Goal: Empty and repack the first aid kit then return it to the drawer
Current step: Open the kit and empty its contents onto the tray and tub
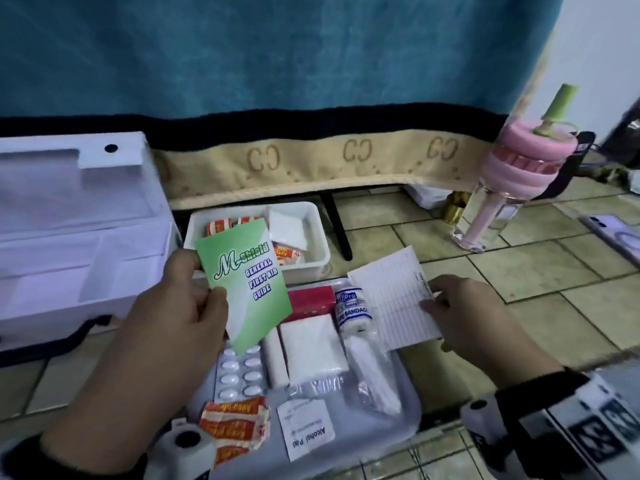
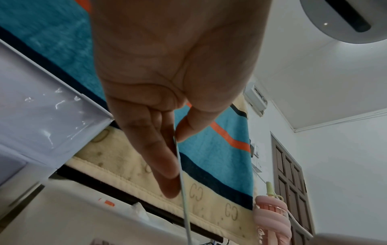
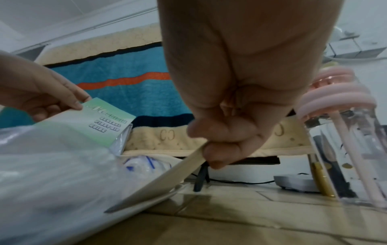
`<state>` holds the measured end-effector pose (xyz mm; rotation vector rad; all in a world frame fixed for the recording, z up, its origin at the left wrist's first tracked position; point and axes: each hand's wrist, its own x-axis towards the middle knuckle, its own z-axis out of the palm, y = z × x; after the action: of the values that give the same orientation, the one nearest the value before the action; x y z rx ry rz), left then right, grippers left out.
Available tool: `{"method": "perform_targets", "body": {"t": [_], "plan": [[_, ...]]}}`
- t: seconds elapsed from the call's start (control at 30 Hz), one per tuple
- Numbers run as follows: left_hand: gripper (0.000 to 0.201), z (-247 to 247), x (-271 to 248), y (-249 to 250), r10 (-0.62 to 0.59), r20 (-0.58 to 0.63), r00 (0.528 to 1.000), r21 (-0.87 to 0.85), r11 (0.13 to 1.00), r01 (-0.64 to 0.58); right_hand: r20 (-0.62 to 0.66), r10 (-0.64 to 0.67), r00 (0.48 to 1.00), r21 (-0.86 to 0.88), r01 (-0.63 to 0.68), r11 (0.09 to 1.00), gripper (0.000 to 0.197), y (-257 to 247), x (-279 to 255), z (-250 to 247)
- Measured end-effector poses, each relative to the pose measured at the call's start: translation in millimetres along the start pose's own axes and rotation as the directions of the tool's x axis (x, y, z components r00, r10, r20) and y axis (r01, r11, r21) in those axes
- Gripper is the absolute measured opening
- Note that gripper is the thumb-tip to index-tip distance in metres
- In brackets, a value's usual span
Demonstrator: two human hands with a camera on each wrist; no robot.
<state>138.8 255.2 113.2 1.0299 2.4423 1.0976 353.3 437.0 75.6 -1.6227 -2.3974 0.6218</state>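
My left hand [image 1: 194, 299] pinches a green first aid guide booklet [image 1: 246, 282] by its left edge, holding it above the supplies; the left wrist view shows the booklet [image 2: 181, 179] edge-on between thumb and fingers. In my right hand [image 1: 446, 306] is a white lined card [image 1: 394, 299], pinched at its right edge and seen from below as the card [image 3: 167, 175] in the right wrist view. Under both lies a white tray [image 1: 405, 407] with a blister pack [image 1: 239, 372], gauze [image 1: 311, 348], a bandage roll [image 1: 353, 306], a red box [image 1: 308, 299] and plasters [image 1: 235, 427]. The open white kit case [image 1: 69, 237] stands at left.
A small white tub [image 1: 311, 265] of plasters and gauze sits behind the tray. A pink-lidded clear bottle [image 1: 502, 199] stands on the tiled floor at right, with a phone [image 1: 616, 233] beyond it. A blue and beige blanket [image 1: 311, 161] hangs across the back.
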Motion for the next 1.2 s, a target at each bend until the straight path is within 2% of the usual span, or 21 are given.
{"method": "perform_targets", "body": {"t": [0.23, 0.33, 0.57, 0.7, 0.77, 0.83, 0.9, 0.93, 1.0, 1.07, 1.1, 1.13, 1.2], "plan": [[0.011, 4, -7, 5, -0.023, 0.021, 1.0, 0.021, 1.0, 0.023, 0.138, 0.011, 0.99, -0.064, -0.002, 0.998, 0.021, -2, 7, 11], [0.01, 2, -9, 4, -0.024, 0.025, 0.999, 0.009, 1.0, 0.023, 0.133, 0.031, 0.991, -0.068, -0.022, 0.997, 0.025, -1, 9, 10], [0.008, 4, -8, 1, -0.037, 0.047, 0.998, 0.02, 0.999, 0.036, 0.156, -0.009, 0.988, -0.089, 0.023, 0.996, 0.019, -11, 11, 20], [0.008, 6, -7, 2, -0.034, 0.055, 0.998, 0.016, 0.999, 0.033, 0.188, -0.025, 0.982, -0.216, 0.066, 0.974, 0.029, -20, 8, 24], [0.008, 7, -6, 2, -0.029, 0.062, 0.998, 0.003, 1.0, 0.028, 0.187, -0.042, 0.982, -0.266, 0.091, 0.96, 0.026, -23, 6, 25], [0.009, 7, -5, 3, -0.006, 0.067, 0.998, -0.013, 1.0, 0.007, 0.172, -0.023, 0.985, -0.336, 0.081, 0.938, 0.035, -24, 4, 22], [0.011, 8, -4, 6, 0.024, 0.076, 0.997, -0.026, 0.999, -0.022, 0.087, -0.032, 0.996, -0.374, 0.062, 0.925, 0.041, -25, 4, 12], [0.013, 9, -4, 9, 0.046, 0.08, 0.996, -0.037, 0.998, -0.044, 0.031, -0.063, 0.998, -0.314, 0.07, 0.947, 0.04, -25, 4, 7], [0.013, 12, -4, 17, 0.098, 0.089, 0.991, -0.096, 0.991, -0.09, -0.005, -0.137, 0.991, 0.016, 0.137, 0.99, 0.031, -31, 3, -6], [0.012, 17, -4, 26, 0.15, 0.113, 0.982, -0.173, 0.976, -0.13, 0.057, -0.216, 0.975, 0.346, 0.184, 0.92, 0.021, -43, -2, -13], [0.012, 20, -5, 31, 0.179, 0.137, 0.974, -0.193, 0.969, -0.151, 0.081, -0.24, 0.967, 0.458, 0.178, 0.871, 0.014, -48, -5, -15], [0.011, 24, -5, 35, 0.206, 0.163, 0.965, -0.203, 0.964, -0.171, 0.093, -0.254, 0.963, 0.532, 0.168, 0.83, 0.005, -53, -7, -15], [0.013, 32, -4, 40, 0.255, 0.19, 0.948, -0.198, 0.956, -0.217, 0.038, -0.253, 0.967, 0.535, 0.194, 0.822, 0.014, -52, -5, -13]]}}
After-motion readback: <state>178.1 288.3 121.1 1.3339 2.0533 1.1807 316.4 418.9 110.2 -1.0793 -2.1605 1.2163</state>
